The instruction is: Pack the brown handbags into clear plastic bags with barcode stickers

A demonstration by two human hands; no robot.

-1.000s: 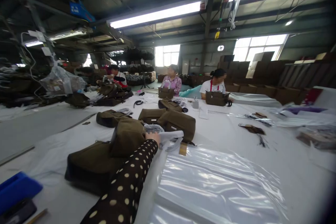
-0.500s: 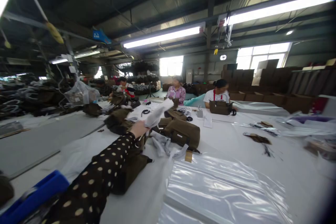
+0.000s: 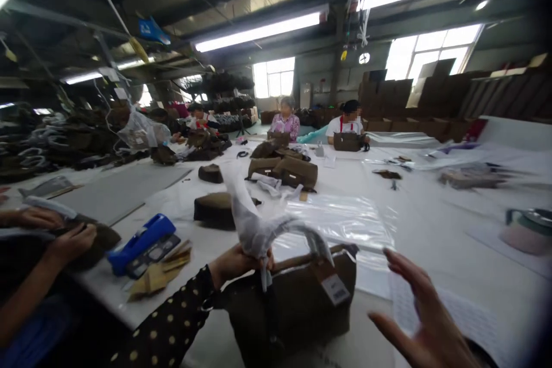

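While its white hang tag (image 3: 335, 288) carries a barcode too blurred to read, a brown bag (image 3: 293, 313) sits at the near edge of the desk (image 3: 422, 201), directly before the person. The left hand (image 3: 235, 264), in a dotted sleeve, has its fingers (image 3: 260, 263) clamped on a wad of white packing paper (image 3: 254, 227) rising from the bag's top. The right hand (image 3: 425, 322) hovers just beside the bag, fingers (image 3: 403, 267) spread apart, holding nothing. To the left lie a blue tape dispenser (image 3: 140, 240) and cardboard scraps (image 3: 159, 276), near a co-worker's hands (image 3: 71, 241). Beyond the bag are clear plastic sheets (image 3: 345, 221), then a heap of brown bags (image 3: 284, 169). Two seated workers (image 3: 284, 122) face the far end. No other writing can be read. Half a second ago the left hand held the paper out by that heap and the right hand was out of view; both are now close in.
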